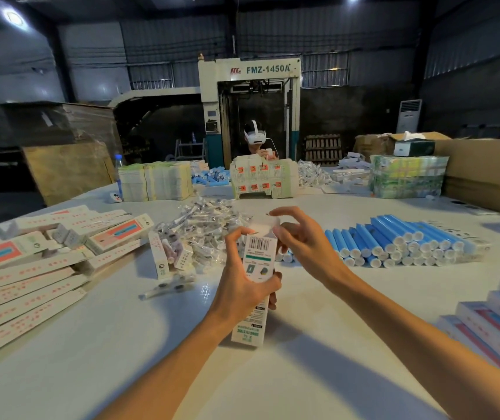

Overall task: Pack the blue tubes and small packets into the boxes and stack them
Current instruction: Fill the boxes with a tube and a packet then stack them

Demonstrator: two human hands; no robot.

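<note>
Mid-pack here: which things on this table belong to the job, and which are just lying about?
Job:
- box in left hand
- right hand
- blue tubes
- small packets
- flat boxes
- packed stack

Lying about:
- water bottle
- cardboard carton

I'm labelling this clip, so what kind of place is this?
Most likely a factory or warehouse packing floor. A big machine marked FMZ-1450A stands behind a long table piled with blue tubes, packets and flat boxes; the walls are corrugated metal.
</note>
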